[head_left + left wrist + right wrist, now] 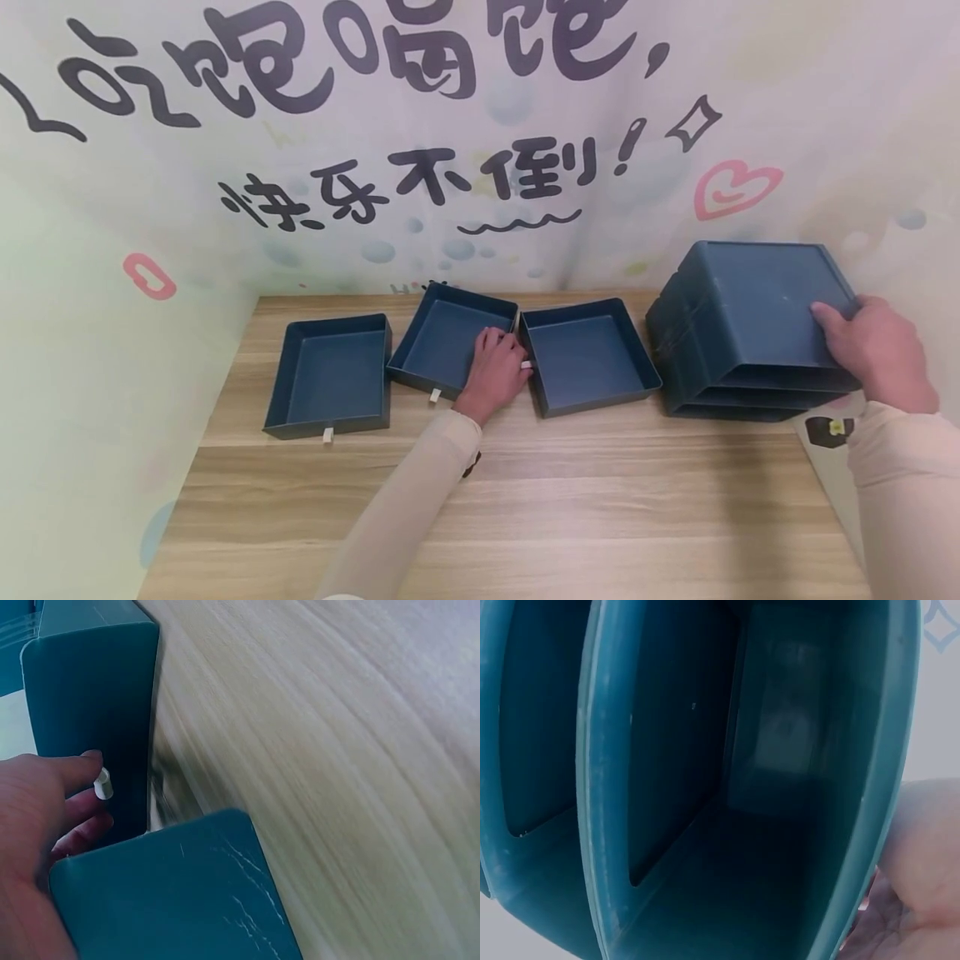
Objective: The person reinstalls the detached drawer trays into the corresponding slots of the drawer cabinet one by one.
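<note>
My left hand (pixel 495 368) is in the narrow gap between the middle drawer (pixel 442 329) and the right drawer (pixel 588 354). In the left wrist view its thumb and a finger are around the small white knob (pixel 103 784) on the right drawer's front, with other fingers beside the middle drawer's wall (pixel 172 892). At the far right my right hand (pixel 885 346) grips the dark blue drawer cabinet (pixel 780 300), thumb on its top and fingers over its right side. The cabinet's open slots (pixel 787 855) show no drawers in them.
Another dark blue drawer (pixel 333 375) lies at the left with its white knob facing front. All stand on a wood-grain table (pixel 525 517) against a printed wall covering (pixel 420 192). A side wall (pixel 97 400) borders the table on the left.
</note>
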### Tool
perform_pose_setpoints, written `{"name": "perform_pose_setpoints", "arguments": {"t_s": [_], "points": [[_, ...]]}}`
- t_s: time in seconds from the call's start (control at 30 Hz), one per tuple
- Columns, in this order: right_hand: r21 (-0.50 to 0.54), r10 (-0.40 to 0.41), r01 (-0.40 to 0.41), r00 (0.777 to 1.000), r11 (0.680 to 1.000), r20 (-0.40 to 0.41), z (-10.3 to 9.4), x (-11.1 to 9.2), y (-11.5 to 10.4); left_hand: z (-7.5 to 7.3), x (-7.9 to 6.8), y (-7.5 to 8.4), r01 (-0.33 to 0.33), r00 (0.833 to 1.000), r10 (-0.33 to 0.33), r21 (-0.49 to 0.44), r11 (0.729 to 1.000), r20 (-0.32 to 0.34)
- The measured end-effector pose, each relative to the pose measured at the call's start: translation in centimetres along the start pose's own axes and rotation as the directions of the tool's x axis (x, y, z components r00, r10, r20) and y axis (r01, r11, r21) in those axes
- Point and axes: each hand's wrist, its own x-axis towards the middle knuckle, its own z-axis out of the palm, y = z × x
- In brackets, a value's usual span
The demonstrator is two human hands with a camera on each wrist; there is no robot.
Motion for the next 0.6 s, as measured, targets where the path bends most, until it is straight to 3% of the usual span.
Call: {"name": "perform_pose_setpoints", "arguments": {"t_s": [0.6], "points": [[0.012,0.042,-0.042,0.999,0.999,0.028,0.17,-0.25,-0.49,0.02,0.11,0.29,-0.014,0.999,0.016,0.057,0.998,-0.035]]}}
